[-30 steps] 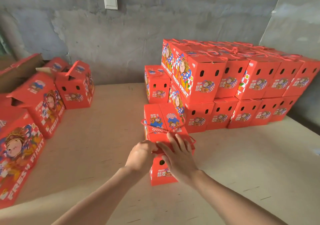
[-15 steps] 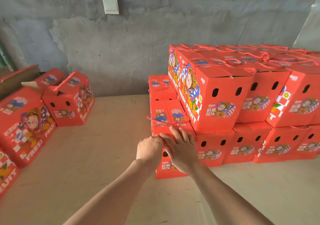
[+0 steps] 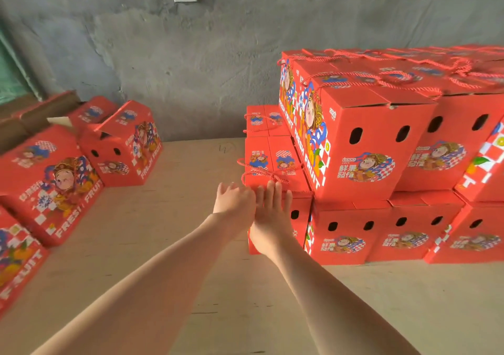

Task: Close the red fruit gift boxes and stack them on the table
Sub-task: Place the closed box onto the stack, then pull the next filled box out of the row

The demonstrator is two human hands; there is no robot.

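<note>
The box (image 3: 275, 163) is red with cartoon prints, oval holes and a rope handle. Its flaps are shut, and it stands on the tabletop (image 3: 163, 204) against the left end of the two-tier stack (image 3: 368, 142). Both grips are released, fingers straight: right grip (image 3: 270, 212) flat on its front, left grip (image 3: 234, 199) at its left corner. At least four loose boxes (image 3: 120, 152) lie at left. The stack runs off frame, uncounted.

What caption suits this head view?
Left hand and right hand, both open, at a closed gift box beside the stack on the table.

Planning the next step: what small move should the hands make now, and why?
Probably pull left hand and right hand back toward the open-flapped box at left: both are flat, gripping nothing, and the closed box sits against the stack.
</note>
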